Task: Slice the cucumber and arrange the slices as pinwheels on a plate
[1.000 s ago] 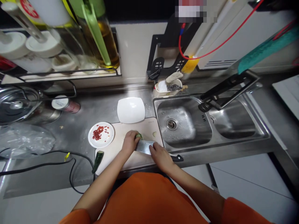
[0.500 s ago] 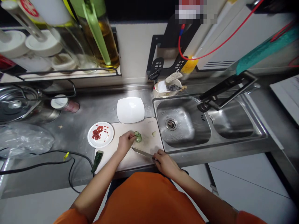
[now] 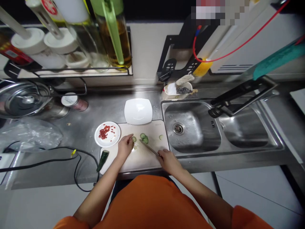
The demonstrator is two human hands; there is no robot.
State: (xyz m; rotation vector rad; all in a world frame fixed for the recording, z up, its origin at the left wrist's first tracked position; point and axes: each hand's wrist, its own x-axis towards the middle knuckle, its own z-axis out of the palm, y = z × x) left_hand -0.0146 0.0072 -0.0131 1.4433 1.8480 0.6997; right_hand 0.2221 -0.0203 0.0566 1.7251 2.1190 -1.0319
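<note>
Knife (image 3: 149, 147) handle sits clenched in the right hand (image 3: 168, 159), its blade slanting forward to the cucumber slices (image 3: 144, 137) just past the tip. Left of the blade, the left hand (image 3: 125, 147) rests on the cutting board (image 3: 143, 160), fingertips at a lone slice (image 3: 134, 139); whether it pinches that slice cannot be told. Blade and left fingers lie close, so a sideways slip could likely nick them. Right of the grip the board ends at the sink (image 3: 192, 127), where slices might roll off. Left, a cucumber stub (image 3: 103, 160) overhangs the board's edge. Beyond, a round plate (image 3: 107, 138) and a square plate (image 3: 138, 111) crowd the far side.
</note>
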